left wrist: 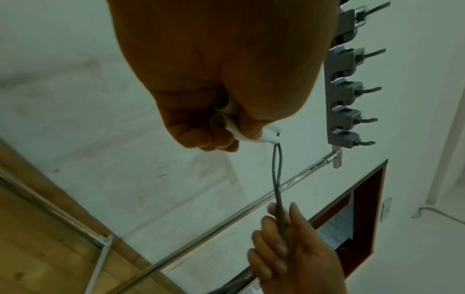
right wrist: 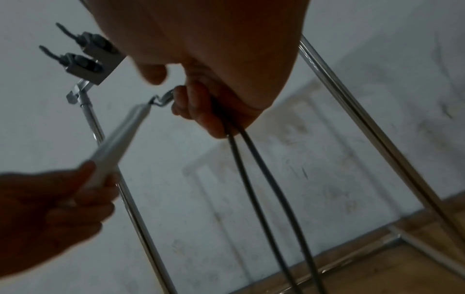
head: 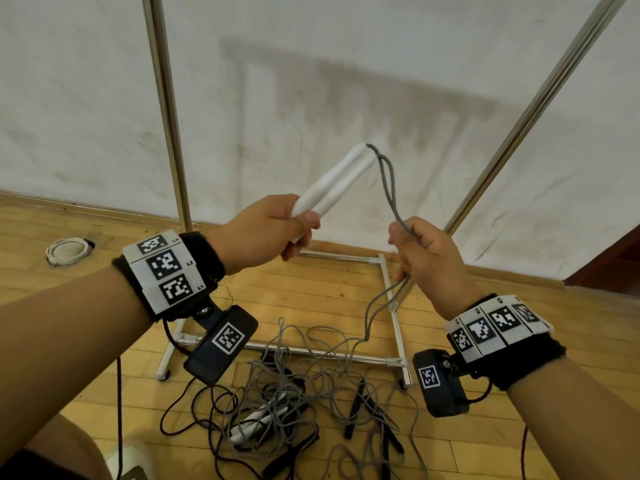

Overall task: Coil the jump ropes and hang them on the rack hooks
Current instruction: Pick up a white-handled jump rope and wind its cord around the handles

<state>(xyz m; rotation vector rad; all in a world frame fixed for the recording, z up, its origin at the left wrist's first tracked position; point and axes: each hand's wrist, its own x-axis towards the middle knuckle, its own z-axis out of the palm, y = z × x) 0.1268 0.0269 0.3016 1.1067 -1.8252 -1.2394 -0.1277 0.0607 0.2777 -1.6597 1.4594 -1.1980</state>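
My left hand (head: 277, 230) grips two white jump-rope handles (head: 332, 181) side by side, their tips pointing up and away. A doubled grey cord (head: 386, 181) runs from the handle tips down into my right hand (head: 420, 251), which is closed round both strands. Below that fist the cord (right wrist: 256, 179) drops to a tangled pile of ropes (head: 287, 396) on the wooden floor. The rack hooks (left wrist: 352, 91) show as a grey strip of several pegs in the left wrist view, above and right of my left hand (left wrist: 221, 111). Two hooks (right wrist: 83, 57) appear in the right wrist view.
The metal rack frame has a left pole (head: 166, 109), a slanted right pole (head: 540, 98) and a base (head: 394, 306) on the floor. The pile holds more white handles (head: 252, 424) and black handles (head: 353, 407). A coiled white cord (head: 67, 251) lies by the wall.
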